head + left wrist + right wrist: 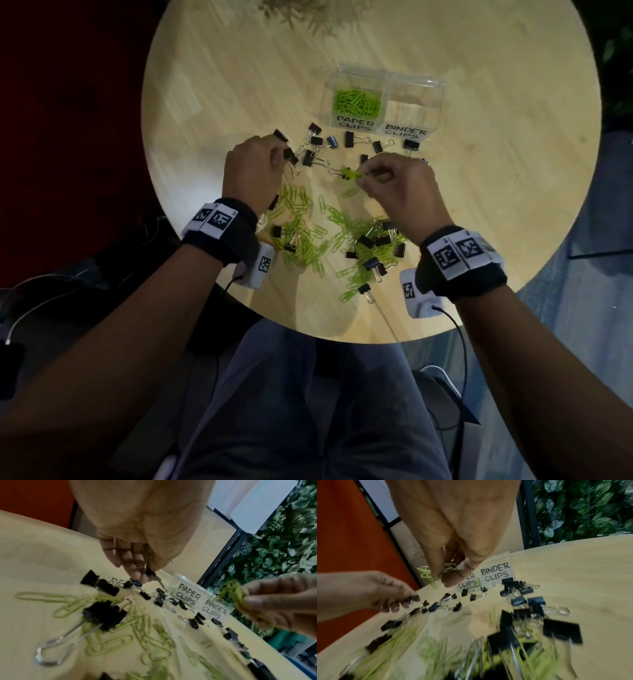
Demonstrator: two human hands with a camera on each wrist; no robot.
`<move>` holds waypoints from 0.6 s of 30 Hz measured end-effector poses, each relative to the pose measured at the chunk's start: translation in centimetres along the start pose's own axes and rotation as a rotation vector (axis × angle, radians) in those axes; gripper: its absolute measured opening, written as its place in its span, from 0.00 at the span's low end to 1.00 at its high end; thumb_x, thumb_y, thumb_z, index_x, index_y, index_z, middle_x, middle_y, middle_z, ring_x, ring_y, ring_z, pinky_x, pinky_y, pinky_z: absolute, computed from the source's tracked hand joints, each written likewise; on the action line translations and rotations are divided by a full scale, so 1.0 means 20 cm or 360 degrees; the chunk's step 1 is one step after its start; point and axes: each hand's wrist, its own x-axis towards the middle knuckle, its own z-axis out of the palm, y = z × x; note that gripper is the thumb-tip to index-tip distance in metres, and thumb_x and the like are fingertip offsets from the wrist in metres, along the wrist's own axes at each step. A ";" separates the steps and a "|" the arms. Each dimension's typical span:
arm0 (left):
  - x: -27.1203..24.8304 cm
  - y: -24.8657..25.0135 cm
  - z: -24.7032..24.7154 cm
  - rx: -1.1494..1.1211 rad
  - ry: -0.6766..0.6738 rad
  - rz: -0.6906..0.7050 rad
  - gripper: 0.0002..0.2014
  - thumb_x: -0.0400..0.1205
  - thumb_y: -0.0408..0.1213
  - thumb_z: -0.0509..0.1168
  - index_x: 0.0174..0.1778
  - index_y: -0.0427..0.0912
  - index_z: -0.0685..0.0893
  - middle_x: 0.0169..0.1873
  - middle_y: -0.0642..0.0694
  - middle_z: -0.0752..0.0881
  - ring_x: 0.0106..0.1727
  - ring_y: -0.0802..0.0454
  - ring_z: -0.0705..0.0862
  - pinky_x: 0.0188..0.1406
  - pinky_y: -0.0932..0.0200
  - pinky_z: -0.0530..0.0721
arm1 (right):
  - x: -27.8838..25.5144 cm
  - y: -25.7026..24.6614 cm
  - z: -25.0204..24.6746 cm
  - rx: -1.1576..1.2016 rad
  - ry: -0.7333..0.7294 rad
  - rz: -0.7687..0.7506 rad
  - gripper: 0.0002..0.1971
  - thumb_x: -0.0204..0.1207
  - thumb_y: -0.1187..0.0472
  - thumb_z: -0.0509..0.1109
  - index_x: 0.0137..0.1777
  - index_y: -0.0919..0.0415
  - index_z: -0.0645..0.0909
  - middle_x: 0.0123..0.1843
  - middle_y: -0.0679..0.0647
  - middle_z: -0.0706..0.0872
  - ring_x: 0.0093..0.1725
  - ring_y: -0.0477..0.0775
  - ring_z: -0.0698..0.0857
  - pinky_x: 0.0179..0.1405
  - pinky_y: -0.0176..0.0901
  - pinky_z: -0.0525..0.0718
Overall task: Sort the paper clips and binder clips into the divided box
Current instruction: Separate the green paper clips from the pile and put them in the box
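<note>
**Both hands loaded, box waiting ahead**

You are pinching a small bunch of green paper clips between the thumb and fingertips of your right hand, lifted clear of the table, probably so that several go into the box in one trip. Your left hand is curling its fingers round a black binder clip, gripping the body with one wire handle poking out below the fingertips.

The clear divided box is sitting beyond both hands, its labels facing you. The section marked for paper clips is already holding a green heap; the binder clip section looks bare. More binder clips are lying just in front of the box, while a mixed pile is lying nearer you, so plenty is left to sort.
</note>
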 end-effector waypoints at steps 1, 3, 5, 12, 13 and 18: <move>0.02 -0.02 0.01 -0.0001 -0.0015 -0.0027 0.13 0.84 0.36 0.58 0.55 0.42 0.87 0.48 0.38 0.90 0.49 0.38 0.87 0.50 0.48 0.85 | 0.03 -0.01 -0.02 0.0038 0.0026 0.0012 0.03 0.77 0.62 0.74 0.49 0.56 0.87 0.39 0.46 0.87 0.36 0.40 0.84 0.35 0.30 0.82; 0.06 -0.04 0.02 -0.0017 -0.0047 -0.0083 0.13 0.84 0.37 0.57 0.55 0.43 0.87 0.48 0.39 0.90 0.50 0.38 0.87 0.52 0.45 0.85 | 0.10 -0.05 -0.06 0.0078 0.0080 -0.0011 0.03 0.77 0.63 0.74 0.48 0.56 0.87 0.38 0.47 0.88 0.35 0.40 0.84 0.35 0.32 0.83; 0.09 -0.05 0.01 -0.0013 -0.0028 -0.0120 0.12 0.84 0.37 0.58 0.57 0.44 0.86 0.51 0.38 0.87 0.50 0.39 0.85 0.54 0.43 0.84 | 0.19 -0.09 -0.10 0.0086 0.0147 -0.0045 0.02 0.77 0.61 0.74 0.49 0.55 0.86 0.39 0.47 0.89 0.35 0.40 0.86 0.35 0.30 0.84; -0.15 0.06 0.00 -0.0009 -0.0222 0.0065 0.13 0.81 0.43 0.67 0.58 0.40 0.84 0.49 0.44 0.79 0.44 0.51 0.78 0.46 0.55 0.79 | 0.53 -0.18 -0.12 -0.0350 0.0280 -0.0062 0.06 0.74 0.64 0.71 0.49 0.59 0.88 0.43 0.52 0.89 0.42 0.48 0.85 0.51 0.44 0.86; -0.21 0.07 0.02 0.0027 -0.0330 0.0091 0.19 0.79 0.47 0.69 0.61 0.40 0.83 0.50 0.45 0.79 0.47 0.50 0.78 0.48 0.55 0.76 | 0.53 -0.18 -0.10 -0.0449 0.0229 -0.0072 0.08 0.74 0.65 0.70 0.52 0.60 0.87 0.47 0.54 0.88 0.45 0.49 0.84 0.54 0.46 0.85; -0.34 0.05 0.08 0.0371 -0.0680 0.0371 0.41 0.73 0.57 0.73 0.77 0.38 0.70 0.72 0.40 0.73 0.70 0.40 0.72 0.67 0.44 0.69 | 0.28 -0.13 0.01 -0.0706 0.0180 -0.0390 0.10 0.79 0.63 0.69 0.60 0.58 0.83 0.57 0.54 0.83 0.54 0.51 0.82 0.53 0.38 0.81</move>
